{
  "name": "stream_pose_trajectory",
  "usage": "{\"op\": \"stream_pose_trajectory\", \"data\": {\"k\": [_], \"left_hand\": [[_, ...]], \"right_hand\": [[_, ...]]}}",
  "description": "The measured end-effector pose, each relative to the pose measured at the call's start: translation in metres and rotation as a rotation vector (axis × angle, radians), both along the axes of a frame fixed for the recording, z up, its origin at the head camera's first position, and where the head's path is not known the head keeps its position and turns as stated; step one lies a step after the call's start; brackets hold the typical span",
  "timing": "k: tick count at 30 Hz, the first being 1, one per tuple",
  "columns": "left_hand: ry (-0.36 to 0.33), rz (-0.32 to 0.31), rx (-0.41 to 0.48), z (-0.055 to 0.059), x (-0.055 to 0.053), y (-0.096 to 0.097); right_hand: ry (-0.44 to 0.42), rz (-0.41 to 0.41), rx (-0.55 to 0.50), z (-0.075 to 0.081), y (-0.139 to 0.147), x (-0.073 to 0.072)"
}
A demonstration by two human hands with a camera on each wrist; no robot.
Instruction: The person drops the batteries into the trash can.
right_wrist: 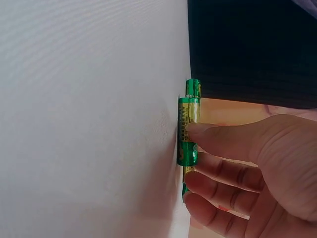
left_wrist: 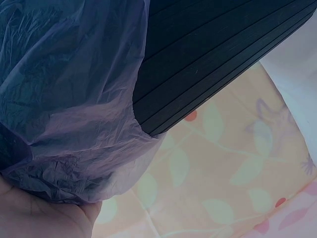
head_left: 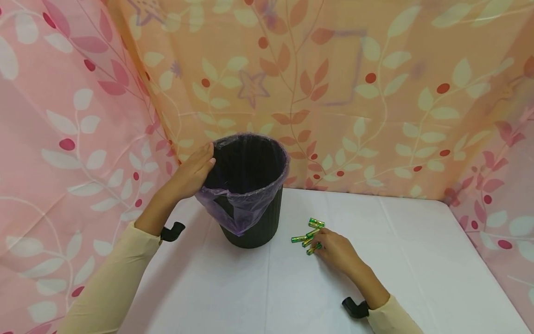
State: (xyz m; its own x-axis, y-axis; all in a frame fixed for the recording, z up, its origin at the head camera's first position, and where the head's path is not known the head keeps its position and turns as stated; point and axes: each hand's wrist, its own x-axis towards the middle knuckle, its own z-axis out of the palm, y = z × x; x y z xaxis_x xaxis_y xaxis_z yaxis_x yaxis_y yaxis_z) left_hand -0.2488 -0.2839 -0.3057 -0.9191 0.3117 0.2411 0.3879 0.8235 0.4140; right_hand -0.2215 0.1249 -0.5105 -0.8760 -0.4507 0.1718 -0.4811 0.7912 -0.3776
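A black ribbed waste bin (head_left: 254,232) stands upright, its rim covered by a thin purple bin liner (head_left: 250,211) folded down outside. My left hand (head_left: 193,171) rests against the bin's left rim, fingers straight and together; in the left wrist view its palm (left_wrist: 44,215) lies against the liner. To the right of the bin, several green and gold batteries (head_left: 299,239) lie close together. Over them, my right hand (head_left: 338,250) pinches a battery (right_wrist: 188,148), with the thumb on its side and the fingers curled behind. The fingers partly hide the other batteries.
A white cloth (head_left: 396,246) covers the table. Behind it hangs an orange leaf-patterned curtain (head_left: 333,116), with pink patterned cloth (head_left: 96,139) along the left side and more at the right. A black wrist mount (head_left: 355,308) sits by the right sleeve.
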Motion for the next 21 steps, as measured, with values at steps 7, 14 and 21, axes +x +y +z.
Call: {"op": "stream_pose_trajectory", "data": {"k": [7, 14, 21], "left_hand": [[-0.018, 0.002, -0.018, 0.0004, -0.0013, -0.0008], [-0.018, -0.006, -0.017, 0.0005, -0.0016, -0.0004], [-0.001, -0.014, -0.020, -0.0007, -0.0026, -0.0015]], "right_hand": [[-0.051, -0.015, 0.026, -0.0005, 0.0001, 0.0000], [-0.086, -0.018, 0.055, -0.0010, 0.0021, -0.0007], [-0.094, -0.015, 0.039, 0.0000, 0.0036, -0.0023]]}}
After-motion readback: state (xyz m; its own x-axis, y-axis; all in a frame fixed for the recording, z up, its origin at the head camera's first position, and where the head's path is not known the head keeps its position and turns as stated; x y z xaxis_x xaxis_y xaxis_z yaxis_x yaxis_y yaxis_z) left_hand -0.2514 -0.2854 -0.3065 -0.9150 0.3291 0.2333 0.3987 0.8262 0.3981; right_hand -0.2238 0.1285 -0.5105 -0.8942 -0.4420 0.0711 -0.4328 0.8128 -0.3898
